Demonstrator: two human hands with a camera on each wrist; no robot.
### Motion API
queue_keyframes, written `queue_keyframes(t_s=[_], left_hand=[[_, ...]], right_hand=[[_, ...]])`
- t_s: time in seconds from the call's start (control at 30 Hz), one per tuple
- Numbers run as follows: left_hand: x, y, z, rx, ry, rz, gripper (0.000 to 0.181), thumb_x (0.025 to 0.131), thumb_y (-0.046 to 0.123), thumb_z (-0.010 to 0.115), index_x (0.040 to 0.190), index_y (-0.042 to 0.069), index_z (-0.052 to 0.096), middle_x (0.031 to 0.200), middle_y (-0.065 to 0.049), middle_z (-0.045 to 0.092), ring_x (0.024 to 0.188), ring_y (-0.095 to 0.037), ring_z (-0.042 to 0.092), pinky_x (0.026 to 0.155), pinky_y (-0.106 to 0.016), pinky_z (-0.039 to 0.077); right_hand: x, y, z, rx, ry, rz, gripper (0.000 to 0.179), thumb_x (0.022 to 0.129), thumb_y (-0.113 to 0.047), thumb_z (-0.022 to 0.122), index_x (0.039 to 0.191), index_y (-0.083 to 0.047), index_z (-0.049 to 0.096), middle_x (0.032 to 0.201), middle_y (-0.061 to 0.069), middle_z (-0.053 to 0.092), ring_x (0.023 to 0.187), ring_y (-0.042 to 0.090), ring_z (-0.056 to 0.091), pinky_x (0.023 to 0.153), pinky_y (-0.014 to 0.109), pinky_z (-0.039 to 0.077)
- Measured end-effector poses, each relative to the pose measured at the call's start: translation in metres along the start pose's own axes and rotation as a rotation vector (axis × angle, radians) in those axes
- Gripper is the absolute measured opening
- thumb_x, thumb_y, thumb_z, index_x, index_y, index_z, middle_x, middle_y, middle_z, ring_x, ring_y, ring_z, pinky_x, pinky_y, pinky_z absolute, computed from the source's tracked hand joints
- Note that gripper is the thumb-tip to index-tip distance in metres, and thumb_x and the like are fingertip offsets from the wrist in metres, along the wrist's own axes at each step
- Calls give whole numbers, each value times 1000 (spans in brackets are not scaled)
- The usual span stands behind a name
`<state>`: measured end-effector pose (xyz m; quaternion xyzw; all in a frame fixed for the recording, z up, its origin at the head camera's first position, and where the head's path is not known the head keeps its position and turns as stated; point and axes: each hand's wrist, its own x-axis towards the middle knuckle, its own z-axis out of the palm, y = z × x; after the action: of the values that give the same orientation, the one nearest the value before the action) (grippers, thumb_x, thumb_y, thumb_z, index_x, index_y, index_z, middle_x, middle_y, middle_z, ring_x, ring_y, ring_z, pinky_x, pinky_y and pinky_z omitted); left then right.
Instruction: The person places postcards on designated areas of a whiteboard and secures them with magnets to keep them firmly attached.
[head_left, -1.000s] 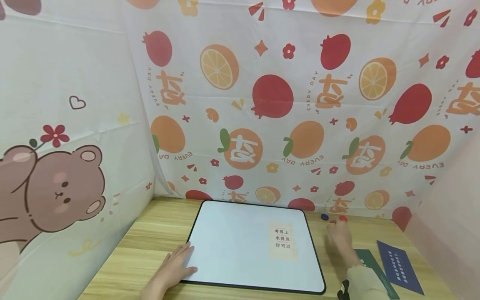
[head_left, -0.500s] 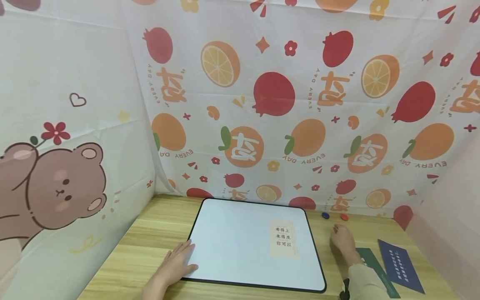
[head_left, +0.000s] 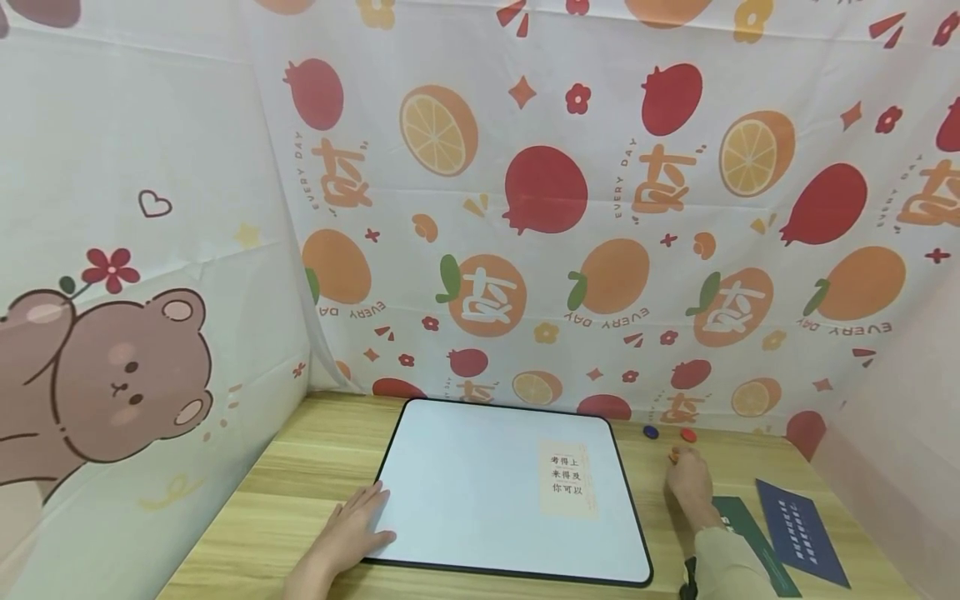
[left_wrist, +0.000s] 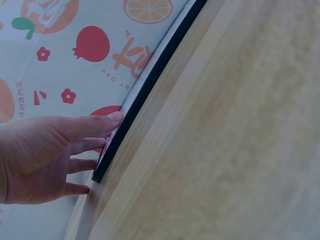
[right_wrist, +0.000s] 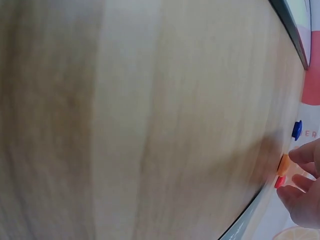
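A white board (head_left: 465,500) with a black edge lies on the table. A small card (head_left: 567,479) with printed characters is on its right part. My left hand (head_left: 347,537) rests on the board's left edge, fingers spread; in the left wrist view that hand (left_wrist: 55,155) reaches the board's dark rim (left_wrist: 135,110). To the right of the board, my right hand (head_left: 688,483) pinches a small orange button-shaped piece (right_wrist: 283,165) at the table surface, partly covered by the fingers. Just beyond lie similar blue (head_left: 651,432) and red (head_left: 688,434) pieces.
A dark green card (head_left: 757,546) and a blue card (head_left: 802,533) with white writing lie at the right, the green one partly under the right forearm. A fruit-print cloth (head_left: 547,275) hangs behind the table, and a bear-print cloth (head_left: 150,333) at the left.
My right hand has drawn back slightly from the red and blue pieces, and the orange piece now shows at its fingertips. The left hand stays on the board.
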<state>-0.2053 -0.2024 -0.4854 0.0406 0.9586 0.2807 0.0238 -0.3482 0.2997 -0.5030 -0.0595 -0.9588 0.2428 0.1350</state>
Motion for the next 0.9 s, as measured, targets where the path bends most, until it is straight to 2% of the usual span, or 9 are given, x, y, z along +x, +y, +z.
queue_keyframes(t_s=[0.2, 0.47, 0.67, 0.9], left_hand=[[-1, -2, 1, 3, 6, 10, 61, 78, 22, 72, 125, -8, 49, 137, -28, 35, 124, -50, 27, 97, -68, 15], [0, -3, 2, 0, 11, 10, 61, 78, 22, 72, 125, -8, 50, 137, -28, 35, 125, -50, 26, 96, -68, 15], [-1, -3, 2, 2, 21, 22, 61, 77, 22, 73, 125, -8, 50, 137, -28, 35, 124, -50, 27, 96, -69, 16], [-1, -2, 1, -4, 26, 25, 61, 77, 21, 73, 124, -9, 50, 137, -28, 36, 124, -50, 27, 96, -68, 16]], right_hand=[[0, 4, 3, 1, -14, -8, 27, 84, 5, 52, 108, 16, 54, 105, 37, 49, 98, 51, 49, 82, 57, 43], [1, 4, 6, -10, 18, -15, 23, 83, 4, 53, 103, 15, 55, 104, 37, 48, 95, 51, 50, 80, 57, 43], [1, 4, 7, -13, 34, -40, 18, 78, 7, 55, 94, 13, 57, 94, 33, 51, 84, 45, 53, 72, 54, 46], [0, 4, 8, -23, 65, -58, 19, 75, 7, 56, 93, 13, 55, 90, 31, 50, 79, 43, 54, 67, 52, 47]])
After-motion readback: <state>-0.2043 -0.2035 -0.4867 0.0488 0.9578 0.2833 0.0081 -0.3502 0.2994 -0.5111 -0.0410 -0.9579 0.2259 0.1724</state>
